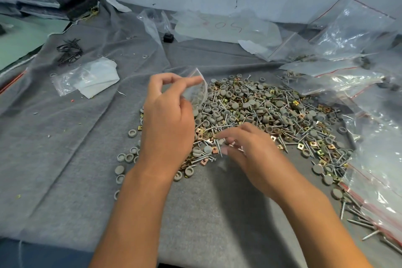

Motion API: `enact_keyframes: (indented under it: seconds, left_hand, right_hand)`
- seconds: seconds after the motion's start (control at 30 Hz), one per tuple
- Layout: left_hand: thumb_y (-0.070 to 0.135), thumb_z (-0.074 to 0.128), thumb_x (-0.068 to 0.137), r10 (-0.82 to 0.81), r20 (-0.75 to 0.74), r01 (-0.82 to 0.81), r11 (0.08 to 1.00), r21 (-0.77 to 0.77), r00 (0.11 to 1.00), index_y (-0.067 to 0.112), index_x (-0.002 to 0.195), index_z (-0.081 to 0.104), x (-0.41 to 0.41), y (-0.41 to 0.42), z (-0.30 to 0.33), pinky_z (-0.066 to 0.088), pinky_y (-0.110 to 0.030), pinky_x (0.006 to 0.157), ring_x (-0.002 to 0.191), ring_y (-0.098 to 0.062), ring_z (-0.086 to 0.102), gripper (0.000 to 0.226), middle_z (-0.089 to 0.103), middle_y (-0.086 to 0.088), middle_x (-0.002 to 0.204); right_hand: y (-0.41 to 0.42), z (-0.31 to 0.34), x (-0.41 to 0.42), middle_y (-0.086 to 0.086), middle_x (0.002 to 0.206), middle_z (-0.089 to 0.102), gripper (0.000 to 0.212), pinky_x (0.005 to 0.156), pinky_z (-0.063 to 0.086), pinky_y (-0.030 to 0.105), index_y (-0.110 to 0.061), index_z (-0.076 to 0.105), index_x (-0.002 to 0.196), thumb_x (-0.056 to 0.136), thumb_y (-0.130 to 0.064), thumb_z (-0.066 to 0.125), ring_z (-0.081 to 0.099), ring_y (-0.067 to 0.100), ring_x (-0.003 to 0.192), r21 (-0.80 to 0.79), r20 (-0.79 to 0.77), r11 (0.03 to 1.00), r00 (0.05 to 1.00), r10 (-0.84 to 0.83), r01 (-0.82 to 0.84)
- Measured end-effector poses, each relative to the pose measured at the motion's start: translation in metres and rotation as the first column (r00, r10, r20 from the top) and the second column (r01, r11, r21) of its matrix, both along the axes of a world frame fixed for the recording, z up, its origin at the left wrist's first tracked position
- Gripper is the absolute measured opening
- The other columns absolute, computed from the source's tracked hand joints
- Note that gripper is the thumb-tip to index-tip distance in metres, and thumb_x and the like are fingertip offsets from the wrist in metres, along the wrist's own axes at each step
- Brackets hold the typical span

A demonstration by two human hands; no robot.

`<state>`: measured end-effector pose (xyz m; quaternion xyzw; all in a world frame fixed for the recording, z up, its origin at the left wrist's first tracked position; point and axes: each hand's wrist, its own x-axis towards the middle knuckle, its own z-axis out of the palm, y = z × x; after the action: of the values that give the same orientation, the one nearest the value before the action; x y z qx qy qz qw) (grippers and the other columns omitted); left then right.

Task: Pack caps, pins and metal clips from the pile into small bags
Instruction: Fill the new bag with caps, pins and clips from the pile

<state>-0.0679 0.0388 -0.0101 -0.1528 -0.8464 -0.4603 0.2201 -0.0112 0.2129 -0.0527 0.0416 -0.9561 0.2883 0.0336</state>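
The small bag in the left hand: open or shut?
Open: the small bag has its mouth spread by the left hand.

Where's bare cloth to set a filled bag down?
Bare grey cloth lies left of the left hand, below the flat bags; more lies between the forearms, below the pile. The right edge is crowded with large bags and loose screws.

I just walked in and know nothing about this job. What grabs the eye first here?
The big pile of grey caps, screw-like pins and brassy metal clips, spread over the grey cloth right of centre. Over its near-left edge, the left hand holds up a small clear bag, while the right hand picks at the pile. Large crinkled plastic bags crowd the right side.
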Motion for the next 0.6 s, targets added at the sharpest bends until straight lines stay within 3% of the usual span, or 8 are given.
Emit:
enact_keyframes:
  seconds: [0.13,0.23,0.37,0.5,0.6]
  left_hand:
    - [0.003,0.046,0.096,-0.06,0.055,0.068,0.986,-0.152,0.997,0.033,0.119,0.071,0.001,0.003,-0.005,0.041,-0.005,0.081,0.09,0.003,0.05,0.046,0.045,0.009,0.119]
    - [0.003,0.045,0.096,-0.098,0.118,0.119,0.976,-0.183,0.988,0.035,0.118,0.072,0.0,0.004,-0.009,0.041,-0.012,0.08,0.092,-0.001,0.052,0.047,0.044,0.012,0.12]
    - [0.004,0.044,0.097,-0.105,0.157,0.135,0.971,-0.198,0.982,0.037,0.121,0.07,-0.003,0.001,-0.013,0.038,-0.014,0.068,0.079,0.001,0.051,0.048,0.045,0.012,0.121]
    - [0.005,0.043,0.097,-0.104,0.165,0.136,0.971,-0.198,0.981,0.036,0.123,0.069,-0.004,0.001,-0.014,0.039,-0.004,0.075,0.095,0.01,0.049,0.047,0.043,0.014,0.119]
    - [0.004,0.043,0.097,-0.102,0.169,0.135,0.971,-0.196,0.98,0.035,0.122,0.07,-0.004,0.002,-0.016,0.035,-0.002,0.081,0.104,0.014,0.045,0.048,0.043,0.015,0.119]
  right_hand:
    - [-0.022,-0.004,-0.007,-0.006,0.112,0.044,0.029,0.08,0.052,0.036,-0.037,0.065,0.123,0.099,-0.02,0.061,0.05,0.014,0.102,0.207,-0.059,0.971,0.989,0.134,-0.119]
    - [-0.023,-0.01,-0.01,-0.005,0.118,0.04,0.047,0.079,0.047,0.029,-0.04,0.058,0.129,0.095,-0.009,0.062,0.046,0.016,0.109,0.346,-0.019,0.929,0.99,0.143,-0.127]
    - [-0.016,-0.011,-0.009,-0.006,0.116,0.042,0.025,0.082,0.049,0.03,-0.033,0.058,0.119,0.098,-0.02,0.062,0.047,0.016,0.112,0.32,-0.026,0.944,0.995,0.097,-0.084]
    - [-0.013,-0.013,-0.008,-0.006,0.118,0.043,0.019,0.085,0.051,0.033,-0.033,0.056,0.121,0.102,-0.029,0.055,0.047,0.016,0.111,0.303,-0.027,0.951,0.998,0.063,-0.052]
    - [-0.012,-0.013,-0.009,-0.009,0.116,0.046,0.018,0.08,0.045,0.026,-0.037,0.058,0.119,0.102,-0.031,0.056,0.049,0.015,0.11,0.321,-0.04,0.947,0.998,0.044,-0.029]
